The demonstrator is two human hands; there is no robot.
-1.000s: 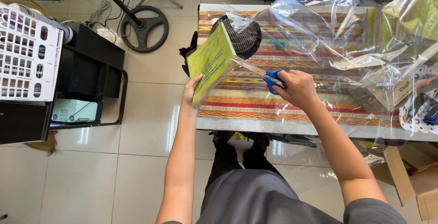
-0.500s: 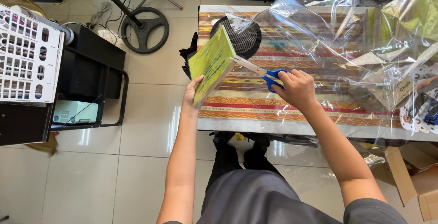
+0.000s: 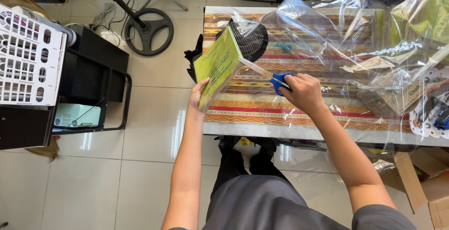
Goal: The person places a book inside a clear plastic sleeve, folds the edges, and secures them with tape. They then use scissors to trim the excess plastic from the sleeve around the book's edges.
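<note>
Blue-handled scissors (image 3: 269, 75) point up-left toward green book (image 3: 216, 66).

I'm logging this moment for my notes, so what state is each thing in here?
green book: tilted up on edge, held above the table's left end.
left hand: gripping the book's lower corner.
scissors: blades pointing at the book, blue handles gripped.
right hand: closed around the scissor handles.
clear plastic sheet: crumpled, piled across the table.
table: covered by a striped cloth.
</note>
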